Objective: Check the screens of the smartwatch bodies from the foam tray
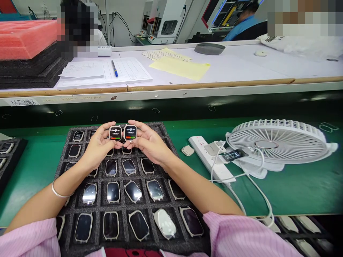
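Note:
My left hand (98, 145) pinches a small smartwatch body (115, 132) with a lit screen showing red and green buttons. My right hand (148, 142) holds a second lit watch body (130, 132) right beside it, the two nearly touching. Both hands hover over the far half of a black foam tray (160, 130) whose cells hold several dark-screened watch bodies (133, 191). One watch (165, 223) in the near row lies face down, showing its white back. A silver bangle (59, 192) circles my left wrist.
A white desk fan (276, 142) lies flat on the green mat at right, with a power strip (207, 157), white cables and a small device (234, 155). Another foam tray (8, 153) sits at left. A raised shelf behind holds papers, a pen (114, 68) and yellow sheets. Two other people sit beyond it.

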`<control>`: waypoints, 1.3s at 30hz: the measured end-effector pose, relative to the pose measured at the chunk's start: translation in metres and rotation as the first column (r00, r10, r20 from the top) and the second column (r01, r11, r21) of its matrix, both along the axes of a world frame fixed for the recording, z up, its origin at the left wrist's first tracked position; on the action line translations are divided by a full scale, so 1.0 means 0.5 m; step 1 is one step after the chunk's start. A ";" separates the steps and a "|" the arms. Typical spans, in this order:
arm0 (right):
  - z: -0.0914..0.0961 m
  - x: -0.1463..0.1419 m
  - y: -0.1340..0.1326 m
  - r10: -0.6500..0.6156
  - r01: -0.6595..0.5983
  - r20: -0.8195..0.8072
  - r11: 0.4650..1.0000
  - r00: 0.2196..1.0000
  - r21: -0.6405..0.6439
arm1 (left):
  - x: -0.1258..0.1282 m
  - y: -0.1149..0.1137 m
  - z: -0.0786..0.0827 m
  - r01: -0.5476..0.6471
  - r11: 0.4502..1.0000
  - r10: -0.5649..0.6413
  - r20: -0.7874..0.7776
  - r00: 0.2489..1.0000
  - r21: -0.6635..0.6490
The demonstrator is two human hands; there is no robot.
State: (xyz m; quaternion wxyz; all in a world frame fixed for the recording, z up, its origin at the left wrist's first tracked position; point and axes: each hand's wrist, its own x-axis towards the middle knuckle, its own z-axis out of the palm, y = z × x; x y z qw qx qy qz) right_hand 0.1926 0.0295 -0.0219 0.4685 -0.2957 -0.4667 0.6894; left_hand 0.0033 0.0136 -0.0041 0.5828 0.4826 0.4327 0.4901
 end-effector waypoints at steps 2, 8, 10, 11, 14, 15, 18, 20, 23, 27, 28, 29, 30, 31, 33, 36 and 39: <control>0.000 0.000 0.000 0.000 0.000 -0.001 1.000 1.000 -0.001 | -0.001 0.000 -0.001 -0.002 1.000 0.002 -0.003 1.000 0.011; 0.000 0.001 0.000 0.009 -0.008 -0.007 1.000 1.000 0.011 | -0.003 0.003 -0.005 -0.012 0.998 0.014 -0.032 0.999 0.060; 0.000 0.000 0.000 0.010 -0.010 -0.014 1.000 1.000 0.009 | -0.003 0.003 -0.005 -0.013 0.998 0.016 -0.038 0.999 0.060; 0.000 0.000 0.000 0.010 -0.010 -0.015 1.000 1.000 0.008 | -0.002 0.003 -0.005 -0.014 0.998 0.017 -0.041 0.999 0.057; -0.001 -0.001 -0.002 0.003 -0.002 -0.011 1.000 1.000 0.019 | -0.002 0.003 -0.005 -0.022 0.998 0.026 -0.056 0.998 0.056; -0.002 -0.001 -0.002 0.000 0.000 -0.009 1.000 1.000 0.025 | -0.003 0.002 -0.004 -0.025 0.998 0.029 -0.062 0.998 0.058; -0.004 -0.001 -0.002 0.001 -0.001 0.003 0.999 1.000 0.042 | -0.005 0.002 -0.004 -0.032 0.997 0.037 -0.075 0.997 0.067; -0.006 0.000 -0.002 0.003 -0.004 0.010 0.999 1.000 0.050 | -0.005 0.002 -0.004 -0.034 0.997 0.039 -0.074 0.996 0.071; -0.006 0.000 -0.002 0.000 -0.001 0.009 0.999 1.000 0.051 | -0.005 0.003 -0.002 -0.034 0.997 0.039 -0.065 0.997 0.071; -0.007 0.000 -0.001 -0.003 0.001 0.018 0.998 1.000 0.065 | -0.004 0.004 -0.002 -0.033 0.997 0.038 -0.064 0.997 0.077; -0.007 0.000 -0.001 -0.004 0.002 0.025 0.997 1.000 0.072 | -0.004 0.004 -0.002 -0.032 0.996 0.037 -0.065 0.997 0.083; -0.008 0.000 0.000 -0.006 0.003 0.029 0.997 1.000 0.079 | -0.003 0.004 -0.002 -0.030 0.995 0.036 -0.066 0.997 0.090; -0.008 0.000 0.000 -0.007 0.005 0.031 0.996 0.999 0.086 | -0.003 0.004 -0.002 -0.028 0.995 0.034 -0.066 0.997 0.096; -0.008 0.000 0.000 -0.008 0.005 0.032 0.996 0.999 0.092 | -0.003 0.004 -0.002 -0.022 0.995 0.029 -0.064 0.998 0.100; -0.008 0.000 0.000 -0.011 0.008 0.026 0.995 1.000 0.103 | -0.004 0.004 -0.003 -0.006 0.995 0.011 -0.053 0.999 0.100; -0.006 0.000 -0.001 -0.016 0.013 0.027 0.995 1.000 0.104 | -0.004 0.002 -0.005 0.015 0.995 -0.012 -0.038 0.999 0.094; -0.004 0.000 -0.001 -0.015 0.012 0.032 0.995 0.999 0.096 | -0.004 0.000 -0.005 0.017 0.996 -0.013 -0.037 0.999 0.090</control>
